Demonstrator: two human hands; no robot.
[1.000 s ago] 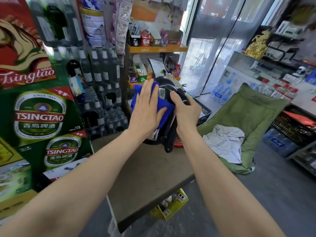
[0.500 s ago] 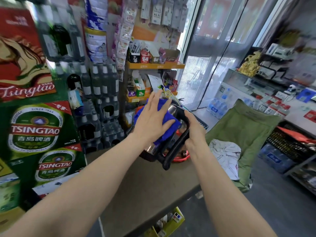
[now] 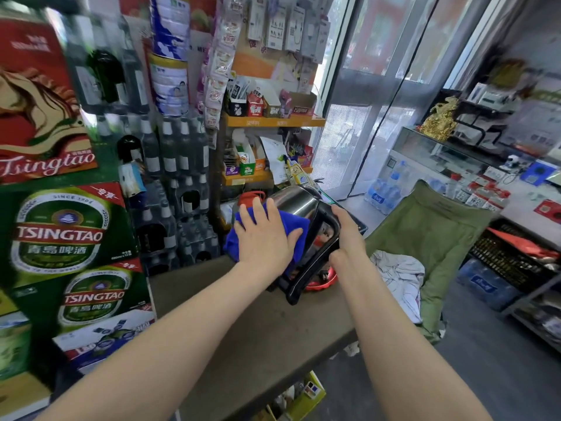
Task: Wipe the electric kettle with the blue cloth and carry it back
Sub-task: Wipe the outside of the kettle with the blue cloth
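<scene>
A steel electric kettle (image 3: 296,202) with a black handle (image 3: 315,259) is tilted over the far end of a brown table (image 3: 258,329). My right hand (image 3: 346,235) grips the handle from the right side. My left hand (image 3: 264,238) lies flat with spread fingers on a blue cloth (image 3: 291,226), pressing it against the kettle's left side. The cloth covers the lower part of the kettle body; the base of the kettle is hidden behind my left hand and the cloth.
Green beer cartons (image 3: 60,235) and stacked bottles (image 3: 176,183) stand close on the left. A shelf of small goods (image 3: 267,123) is behind the kettle. A red object (image 3: 324,279) lies under the kettle. A green folding chair (image 3: 431,238) with a white cloth stands to the right.
The kettle has tipped further, its steel top now showing above the cloth. My left hand and the cloth have slid down and left along the body. My right hand stays on the handle.
</scene>
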